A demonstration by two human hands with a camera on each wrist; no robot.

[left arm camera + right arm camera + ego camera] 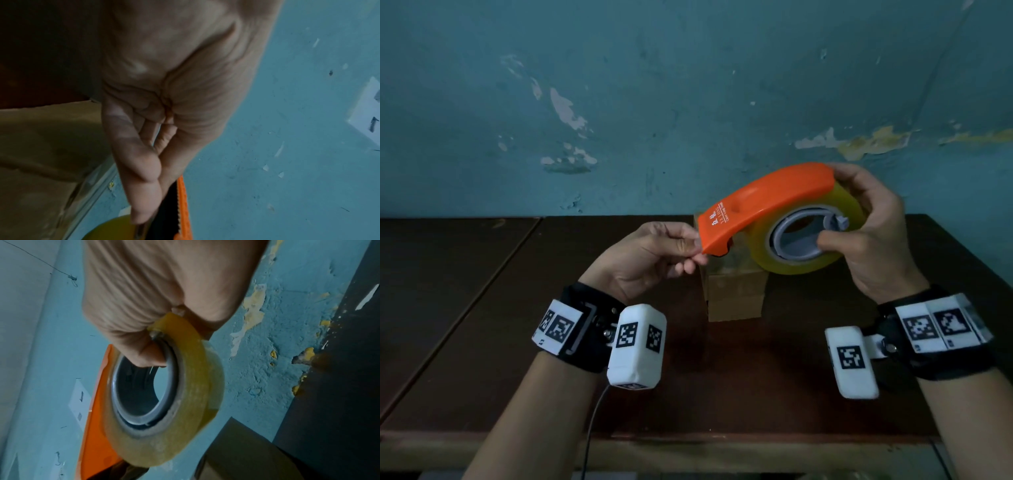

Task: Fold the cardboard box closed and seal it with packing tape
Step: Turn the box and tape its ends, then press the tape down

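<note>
An orange tape dispenser [763, 202] with a roll of clear yellowish packing tape [835, 253] hangs in the air above a small cardboard box [734, 294] on the dark table. My right hand [866, 219] grips the roll, thumb in its grey core [135, 395], fingers over the dispenser's back. My left hand [688, 245] pinches the tape end at the dispenser's front lip; the left wrist view shows fingertips [144, 203] beside the serrated orange edge [183, 207]. The box [246, 456] stands with its flaps down, mostly hidden behind the dispenser.
The brown wooden table [551, 308] runs up to a peeling teal wall [619, 102]. A seam in the tabletop runs diagonally at the left. A black cable [592, 428] hangs from my left wrist over the table's front edge.
</note>
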